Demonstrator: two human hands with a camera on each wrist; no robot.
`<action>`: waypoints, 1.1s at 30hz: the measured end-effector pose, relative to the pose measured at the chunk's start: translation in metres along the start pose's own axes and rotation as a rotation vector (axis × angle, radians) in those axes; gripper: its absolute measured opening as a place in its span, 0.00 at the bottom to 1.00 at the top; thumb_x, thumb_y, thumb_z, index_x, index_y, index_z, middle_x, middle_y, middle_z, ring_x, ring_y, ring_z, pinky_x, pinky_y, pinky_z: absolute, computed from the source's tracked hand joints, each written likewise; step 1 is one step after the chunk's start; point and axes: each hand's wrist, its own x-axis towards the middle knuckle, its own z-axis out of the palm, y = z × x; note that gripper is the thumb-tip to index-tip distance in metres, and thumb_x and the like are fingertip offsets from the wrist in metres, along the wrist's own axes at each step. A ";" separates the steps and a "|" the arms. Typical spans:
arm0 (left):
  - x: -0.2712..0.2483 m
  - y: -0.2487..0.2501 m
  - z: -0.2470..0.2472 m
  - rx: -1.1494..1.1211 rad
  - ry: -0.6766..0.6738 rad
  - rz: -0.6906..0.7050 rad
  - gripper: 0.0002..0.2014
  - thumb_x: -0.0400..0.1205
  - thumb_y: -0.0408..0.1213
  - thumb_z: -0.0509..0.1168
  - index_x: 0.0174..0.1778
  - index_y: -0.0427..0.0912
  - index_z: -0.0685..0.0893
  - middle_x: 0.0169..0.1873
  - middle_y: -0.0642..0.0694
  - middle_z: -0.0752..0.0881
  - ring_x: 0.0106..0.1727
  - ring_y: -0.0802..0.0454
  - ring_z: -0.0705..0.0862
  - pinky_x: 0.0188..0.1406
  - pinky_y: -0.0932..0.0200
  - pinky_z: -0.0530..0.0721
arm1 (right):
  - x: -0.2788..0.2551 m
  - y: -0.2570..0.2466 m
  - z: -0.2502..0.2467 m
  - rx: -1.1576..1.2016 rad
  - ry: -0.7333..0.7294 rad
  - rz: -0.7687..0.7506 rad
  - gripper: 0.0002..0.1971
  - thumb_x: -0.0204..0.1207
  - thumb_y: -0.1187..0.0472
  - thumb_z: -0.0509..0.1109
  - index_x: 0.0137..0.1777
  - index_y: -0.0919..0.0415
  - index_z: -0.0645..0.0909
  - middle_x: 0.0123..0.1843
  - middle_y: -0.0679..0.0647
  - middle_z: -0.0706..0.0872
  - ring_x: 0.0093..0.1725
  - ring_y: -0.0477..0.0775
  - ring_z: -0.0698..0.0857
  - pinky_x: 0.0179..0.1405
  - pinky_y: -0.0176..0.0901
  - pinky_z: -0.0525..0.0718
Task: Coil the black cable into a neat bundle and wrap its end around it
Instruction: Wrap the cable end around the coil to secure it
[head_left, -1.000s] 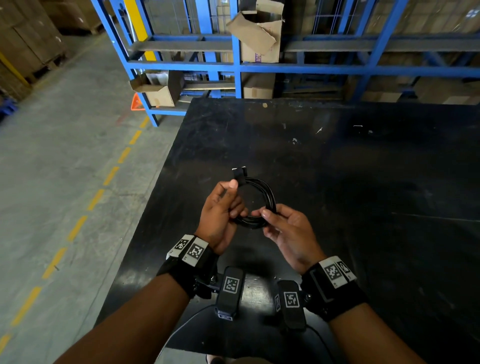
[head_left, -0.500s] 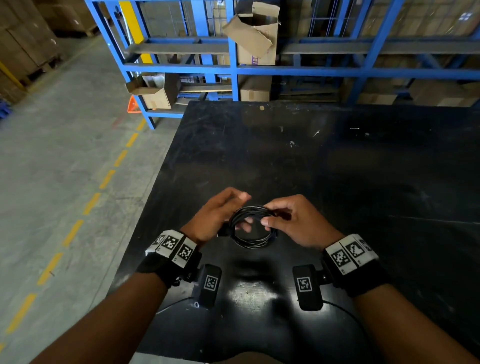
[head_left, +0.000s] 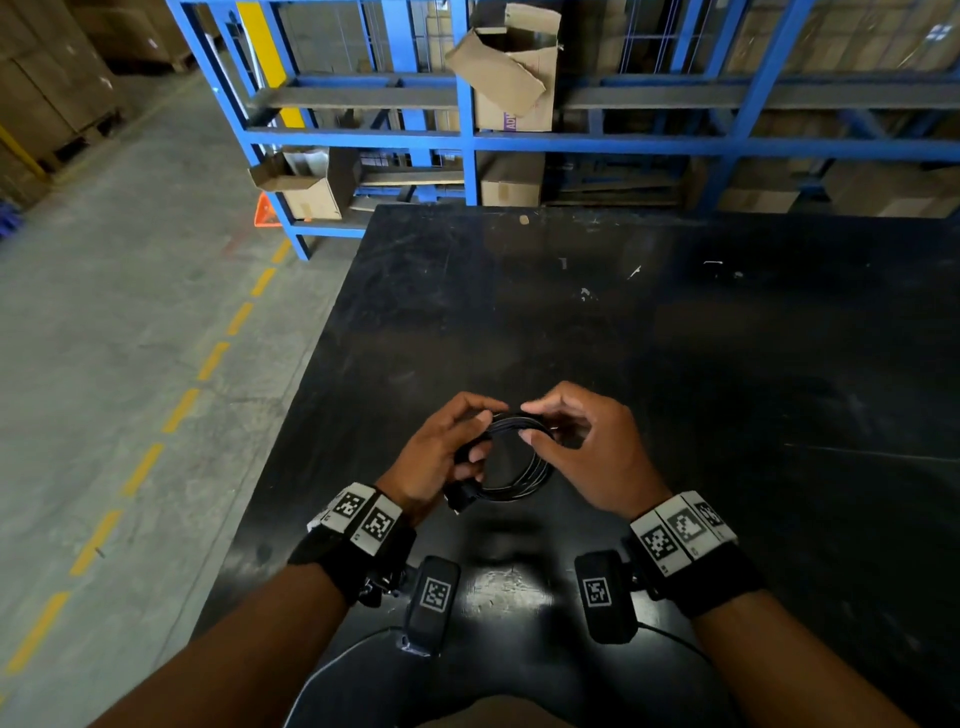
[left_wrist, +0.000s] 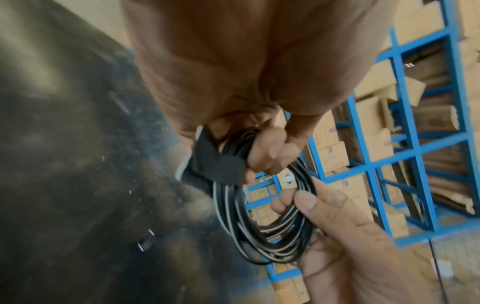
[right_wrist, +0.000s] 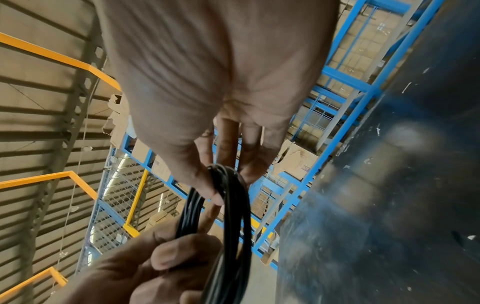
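Note:
The black cable (head_left: 524, 470) is wound into a small round coil, held just above the black table (head_left: 701, 353) between both hands. My left hand (head_left: 480, 434) grips the coil's left side, fingers curled round the strands (left_wrist: 269, 151). A black strap (left_wrist: 215, 164) crosses the strands beside those fingers. A black plug end (head_left: 460, 500) hangs at the coil's near left. My right hand (head_left: 530, 427) pinches the coil's far side between thumb and fingers (right_wrist: 217, 192). In the right wrist view the strands (right_wrist: 230, 230) run down into the left hand (right_wrist: 155, 265).
The table's left edge (head_left: 291, 431) drops to a concrete floor with a dashed yellow line (head_left: 179, 410). Blue shelving (head_left: 470, 137) with cardboard boxes (head_left: 511, 78) stands behind the table's far edge. Small white scuffs (head_left: 584, 293) mark the tabletop.
Both hands have turned palms down and brought the coil lower. The plug end that stuck up at the top now hangs at the coil's near left.

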 end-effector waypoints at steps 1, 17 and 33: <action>0.002 0.000 0.000 0.068 0.000 0.010 0.13 0.88 0.40 0.60 0.62 0.37 0.84 0.26 0.47 0.74 0.20 0.57 0.68 0.29 0.57 0.75 | 0.000 0.003 0.001 0.008 0.016 -0.009 0.10 0.72 0.68 0.82 0.52 0.59 0.91 0.48 0.47 0.95 0.48 0.47 0.94 0.49 0.48 0.93; 0.024 -0.030 0.001 0.025 0.063 -0.076 0.18 0.92 0.40 0.58 0.68 0.35 0.88 0.26 0.48 0.72 0.23 0.60 0.67 0.28 0.60 0.71 | -0.014 0.041 0.027 0.079 0.224 0.034 0.07 0.73 0.67 0.84 0.50 0.62 0.93 0.44 0.51 0.95 0.41 0.48 0.95 0.45 0.50 0.94; 0.031 -0.099 -0.050 0.128 0.266 -0.104 0.18 0.82 0.41 0.67 0.47 0.24 0.80 0.26 0.49 0.78 0.25 0.56 0.72 0.27 0.63 0.70 | -0.018 0.155 0.029 -0.083 0.139 0.607 0.08 0.76 0.62 0.78 0.40 0.47 0.88 0.40 0.44 0.94 0.41 0.49 0.95 0.49 0.57 0.95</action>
